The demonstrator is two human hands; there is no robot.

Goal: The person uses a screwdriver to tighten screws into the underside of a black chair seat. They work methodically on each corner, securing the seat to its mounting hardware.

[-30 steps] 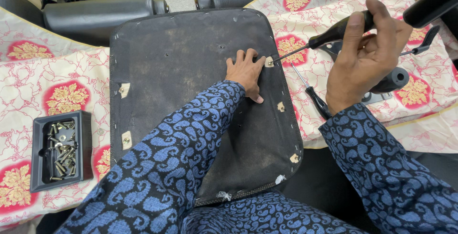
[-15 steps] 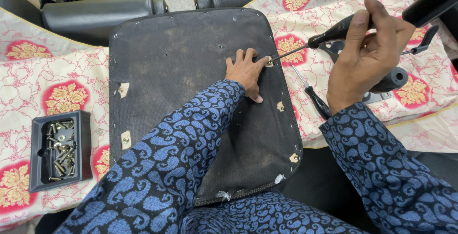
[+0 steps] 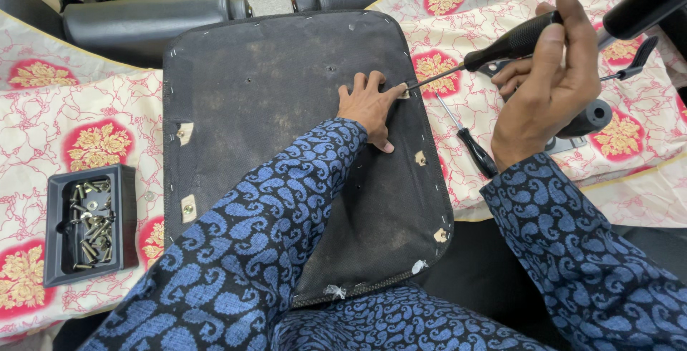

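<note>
Left hand [image 3: 368,108]: flat on the seat base [image 3: 286,158], fingers spread narrowly, near its right edge.
Right hand [image 3: 547,83]: closed around the black handle of a screwdriver [image 3: 486,54].
Tip: meets a small tab at the base's edge, just beside the left fingertips; the fastener itself is too small to make out.
Second screwdriver [image 3: 469,136]: lies on the cloth [image 3: 93,115], partly under the right wrist.
Tray [image 3: 89,223]: holds screws, well apart at left.
Cut off: chair parts at top.
</note>
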